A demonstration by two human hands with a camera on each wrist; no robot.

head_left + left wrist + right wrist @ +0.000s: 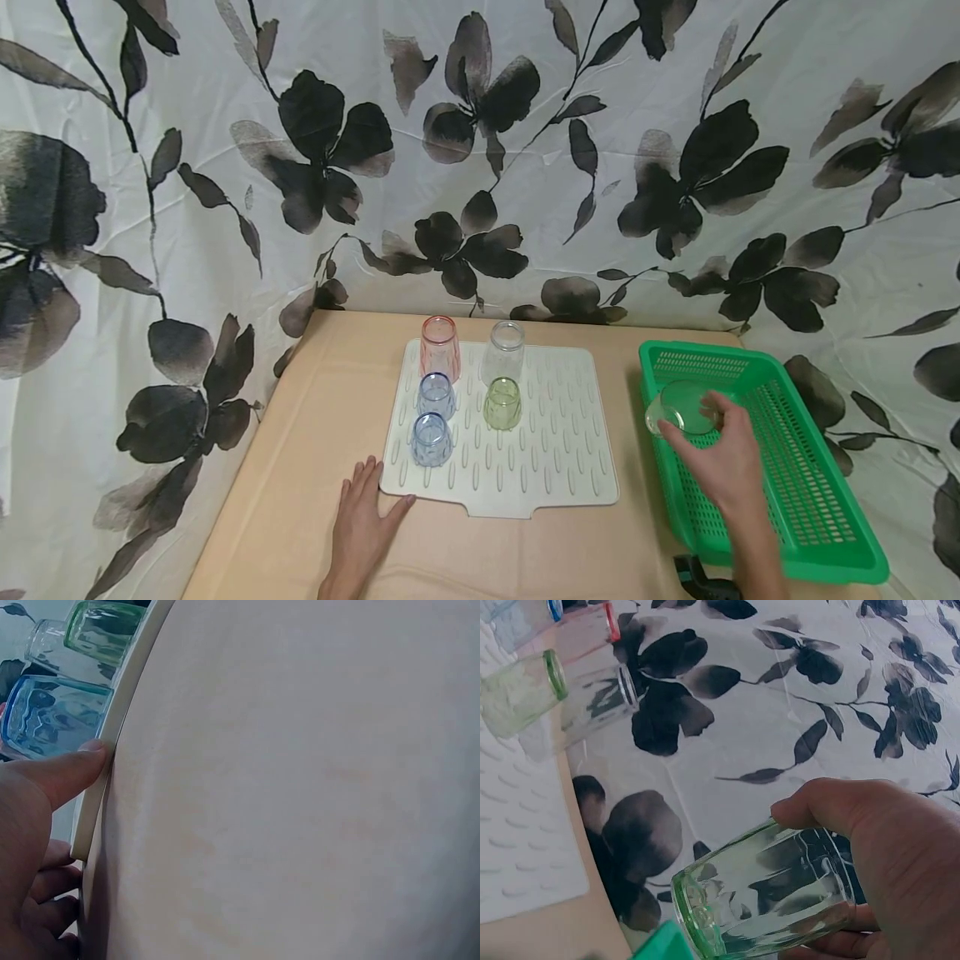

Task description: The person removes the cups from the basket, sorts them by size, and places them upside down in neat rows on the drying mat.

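My right hand [723,454] grips a clear drinking glass [681,407] tilted on its side above the left rim of the green basket [832,492]. In the right wrist view, thumb and fingers hold opposite sides of this glass [769,892], which shows a green tint at one end. My left hand [363,525] rests at the near left corner of the white ribbed drying board [562,450], its thumb touching the edge. On the board stand two blue glasses [431,440], a pink glass [440,350], a taller clear glass [503,354] and a short green glass [502,404].
The board lies on a tan table [300,433], with the slotted basket at its right. A black object [705,579] is by my right wrist at the basket's near edge. A white floral cloth [570,167] hangs behind the table.
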